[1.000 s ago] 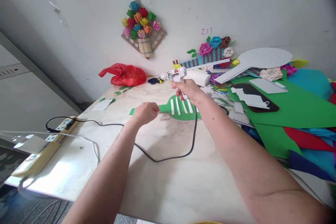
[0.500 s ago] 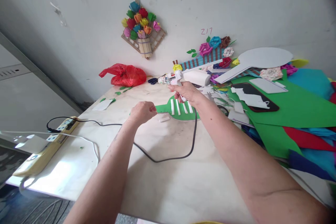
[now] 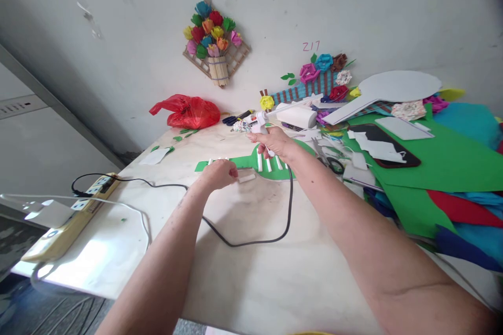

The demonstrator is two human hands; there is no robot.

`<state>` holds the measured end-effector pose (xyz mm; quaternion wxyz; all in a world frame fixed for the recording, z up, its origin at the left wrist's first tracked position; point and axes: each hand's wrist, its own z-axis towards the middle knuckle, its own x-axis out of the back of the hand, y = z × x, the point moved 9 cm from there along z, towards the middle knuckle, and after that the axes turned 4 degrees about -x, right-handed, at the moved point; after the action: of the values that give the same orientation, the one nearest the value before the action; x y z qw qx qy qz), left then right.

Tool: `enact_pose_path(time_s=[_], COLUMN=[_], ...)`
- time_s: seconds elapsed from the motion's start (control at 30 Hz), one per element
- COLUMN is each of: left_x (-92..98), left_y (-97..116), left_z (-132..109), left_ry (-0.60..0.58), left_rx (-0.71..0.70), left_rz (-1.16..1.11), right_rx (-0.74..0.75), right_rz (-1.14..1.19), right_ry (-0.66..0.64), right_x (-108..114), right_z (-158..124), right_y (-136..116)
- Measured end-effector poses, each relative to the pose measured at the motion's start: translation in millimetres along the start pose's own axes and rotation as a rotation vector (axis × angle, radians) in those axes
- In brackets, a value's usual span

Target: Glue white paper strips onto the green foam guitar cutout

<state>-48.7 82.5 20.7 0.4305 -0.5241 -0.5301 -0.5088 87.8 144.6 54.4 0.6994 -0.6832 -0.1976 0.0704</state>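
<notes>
My right hand (image 3: 273, 145) is wrapped round a white hot glue gun (image 3: 259, 124), a glue stick sticking out of its back and its black cord (image 3: 290, 204) hanging down. The gun is above a green guitar-shaped cutout (image 3: 247, 161) lying on the table. White strips (image 3: 269, 162) lie across its wide part, and small white pieces show on its neck. My left hand (image 3: 220, 174) is closed at the near edge of the neck, fingertips beside a loose white strip (image 3: 247, 178). Whether anything is between those fingertips is hidden.
A power strip (image 3: 74, 220) lies at the left, with cords across the table. At the back are a red plastic bag (image 3: 190, 111) and paper flowers (image 3: 310, 72). Scissors (image 3: 330, 161), a phone-like dark slab (image 3: 411, 157) and green sheets (image 3: 456, 167) crowd the right.
My left hand has moved right and slightly down, uncovering white pieces on the neck. My right hand has shifted the glue gun slightly left and down, turning it more sideways.
</notes>
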Motion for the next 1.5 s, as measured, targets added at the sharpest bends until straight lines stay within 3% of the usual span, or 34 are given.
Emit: enact_pose_path(time_s=[0.27, 0.47, 0.57, 0.63, 0.73, 0.83, 0.9, 1.0, 1.2, 1.37, 1.5], left_x=[-4.9, -3.9, 11.6, 33.6, 60.2, 57.4, 44.5, 35.5, 31.5, 34.1, 33.6], left_y=[-11, -28, -59, -96, -151, -182, -191, -196, -199, -180, -159], left_z=[3, 2, -5, -17, -51, -70, -68, -65, -65, -51, -36], left_ry=[0.019, 0.025, 0.105, 0.298, 0.606, 0.704, 0.641, 0.623, 0.697, 0.728, 0.674], left_rx=[0.023, 0.034, 0.106, 0.256, 0.601, 0.797, 0.813, 0.827, 0.840, 0.676, 0.565], left_rz=[-0.149, -0.342, -0.450, -0.404, -0.229, -0.198, -0.252, -0.286, -0.375, -0.343, -0.402], right_rx=[-0.170, -0.195, -0.185, -0.186, -0.179, -0.160, -0.158, -0.161, -0.123, -0.082, -0.056], right_rz=[0.049, -0.056, -0.087, -0.097, -0.086, -0.075, -0.073, -0.078, -0.068, -0.059, -0.025], right_ry=[-0.039, -0.010, 0.005, 0.001, -0.017, -0.016, -0.008, 0.008, 0.036, 0.061, 0.070], right_x=[-41, -52, -50, -51, -53, -53, -52, -49, -45, -45, -47], right_z=[-7, -6, -5, -4, -2, -1, -3, -5, -3, -1, -3], right_y=[28, 41, 41, 42, 44, 44, 43, 40, 37, 34, 28])
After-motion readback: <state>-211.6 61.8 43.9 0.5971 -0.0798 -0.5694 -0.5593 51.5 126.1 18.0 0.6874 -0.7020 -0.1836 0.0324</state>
